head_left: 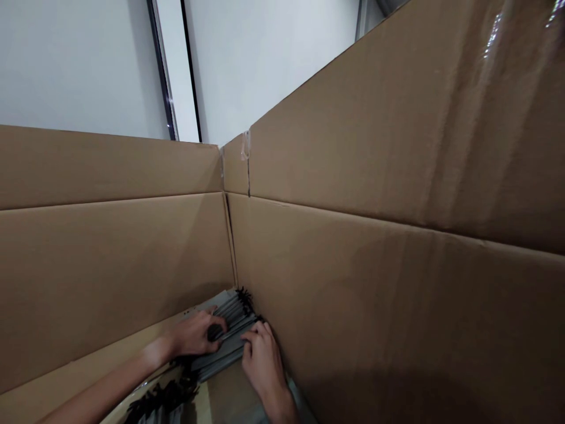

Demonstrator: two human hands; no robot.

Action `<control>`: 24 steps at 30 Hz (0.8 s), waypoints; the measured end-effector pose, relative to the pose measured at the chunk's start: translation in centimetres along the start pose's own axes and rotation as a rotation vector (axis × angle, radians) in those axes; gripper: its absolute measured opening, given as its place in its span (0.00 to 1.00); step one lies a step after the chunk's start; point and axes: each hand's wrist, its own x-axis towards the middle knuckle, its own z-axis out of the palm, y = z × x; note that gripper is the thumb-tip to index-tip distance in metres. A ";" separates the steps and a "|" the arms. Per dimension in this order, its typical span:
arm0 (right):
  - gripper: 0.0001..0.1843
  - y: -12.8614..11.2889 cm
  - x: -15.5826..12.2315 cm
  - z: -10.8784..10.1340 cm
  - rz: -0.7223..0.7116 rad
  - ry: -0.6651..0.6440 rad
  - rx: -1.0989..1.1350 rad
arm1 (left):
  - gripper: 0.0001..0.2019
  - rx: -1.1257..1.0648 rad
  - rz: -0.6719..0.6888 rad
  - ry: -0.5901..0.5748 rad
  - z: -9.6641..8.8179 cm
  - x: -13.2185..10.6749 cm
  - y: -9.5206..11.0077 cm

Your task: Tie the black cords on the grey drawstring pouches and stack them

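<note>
- Big brown cardboard wall [397, 176] fills the right side, and a second cardboard wall [110, 247] fills the left. They meet in a taped corner.
- Stack of grey strips [232, 324] lies low in that corner, between the 2 hands.
- Left hand [192, 334] lies on the stack with its fingers flat and close together, pressing down. It is not pinching.
- Right hand [262, 359] curls its fingers over the near edge of the stack. I cannot tell if it pinches.
- Black spiky tips [243, 299] stick out at the far end of the stack.
- More black spiky bits [163, 397] lie under the left arm.
</note>
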 end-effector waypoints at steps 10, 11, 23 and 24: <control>0.24 -0.1 0.0 0.0 0.000 -0.020 -0.010 | 0.17 0.025 -0.141 -0.040 1.4 0.6 1.1; 0.24 -0.1 0.0 -0.1 0.000 -0.022 -0.010 | 0.17 0.019 -0.143 -0.040 1.5 0.7 1.0; 0.26 -0.1 0.0 0.3 0.010 -0.019 0.008 | 0.17 -0.077 -0.179 0.139 0.2 0.0 -2.0; 0.26 0.0 0.0 0.4 0.009 -0.017 0.013 | 0.17 -0.086 -0.181 0.167 -0.4 -0.3 -2.4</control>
